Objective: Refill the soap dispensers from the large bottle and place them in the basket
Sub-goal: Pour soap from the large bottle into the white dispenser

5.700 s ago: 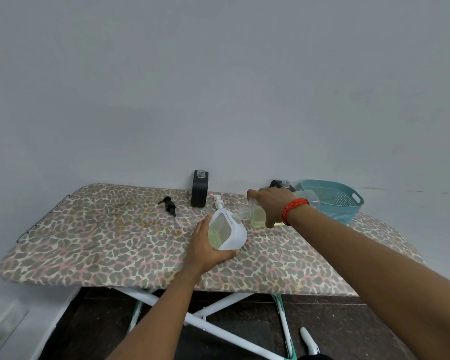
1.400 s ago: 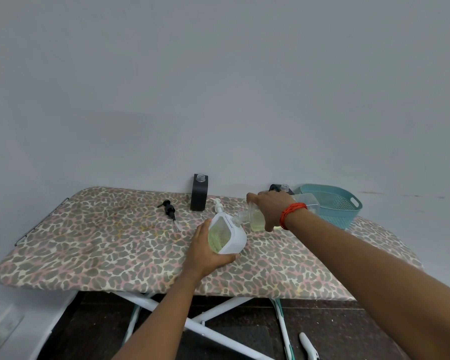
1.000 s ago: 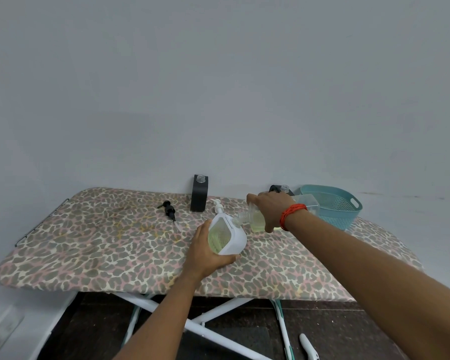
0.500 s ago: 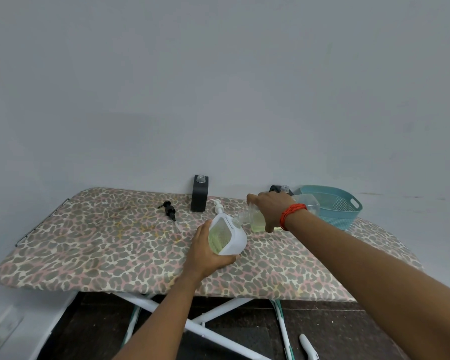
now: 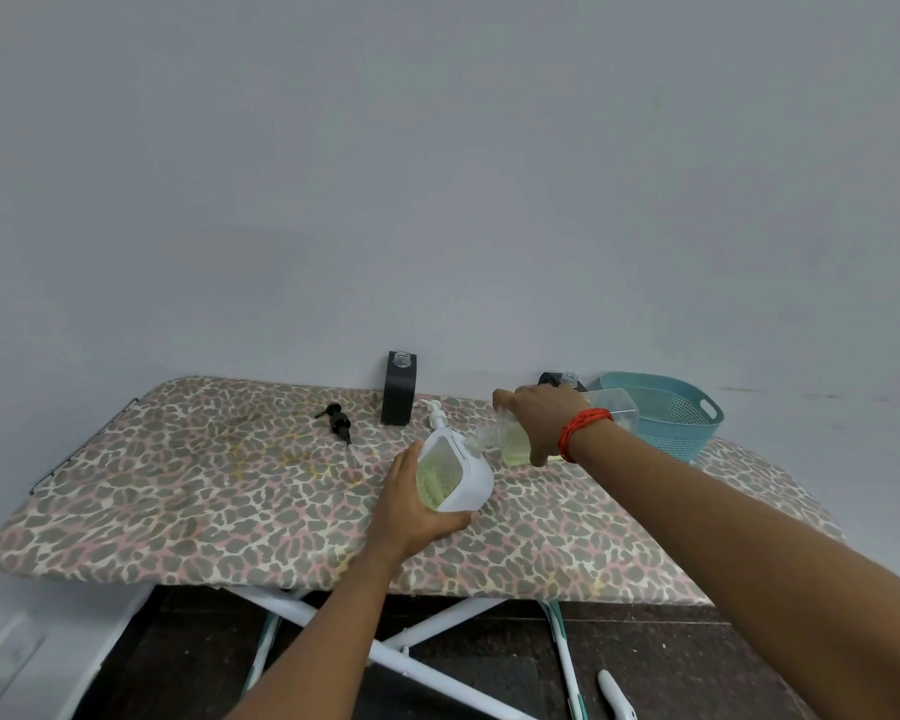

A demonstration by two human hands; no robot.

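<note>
On the left of the ironing board (image 5: 178,485) a black pump head (image 5: 340,422) lies loose. An open-topped black dispenser (image 5: 399,389) stands at the back edge, well apart from the pouring. Both look safe unless the board gets jolted, and its folding legs make that a fair worry.

A white pump (image 5: 436,412) shows just behind the white dispenser (image 5: 455,478). Whether it is attached or only standing behind, I cannot tell from this angle.

The left hand (image 5: 411,506) curls round the white dispenser's near side, thumb on top and fingers under, holding it tilted towards the right above the board. It looks roughly half full of yellow-green soap. The large bottle (image 5: 515,439) is tipped over with its neck at the dispenser's opening, and the right hand (image 5: 539,418) wraps round its body, fingers closed on it.

The main risk is at that join. If either hand drifts, the mouth slips off the opening and soap runs onto the fabric cover. A steep tilt could bring a sudden gush and an overflow. Soap on the left fingers would make the smooth plastic slippery.

Behind the right hand stands another black dispenser (image 5: 559,379), which a careless wrist could knock over. Beside it the basket (image 5: 666,415) sits at the right end and seems to hold no dispensers.
</note>
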